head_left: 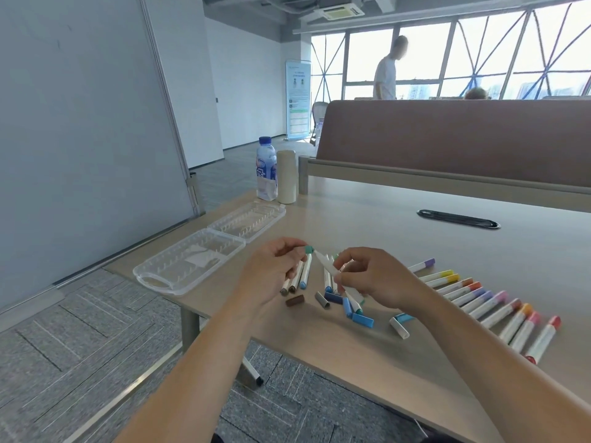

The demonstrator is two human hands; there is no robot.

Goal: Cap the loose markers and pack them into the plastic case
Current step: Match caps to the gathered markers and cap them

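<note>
Left hand [275, 271] pinches cap [308, 250]; right hand [375, 278] holds marker [324, 263]

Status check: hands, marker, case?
Left hand pinches green cap. Right hand grips white marker, cap at its tip. Plastic case open, no markers inside. Brown cap lies loose below left hand.

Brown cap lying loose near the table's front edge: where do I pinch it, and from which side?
Pinch the brown cap across its middle from above: it lies on its side, both long sides free, the grey cap apart to its right.
</note>
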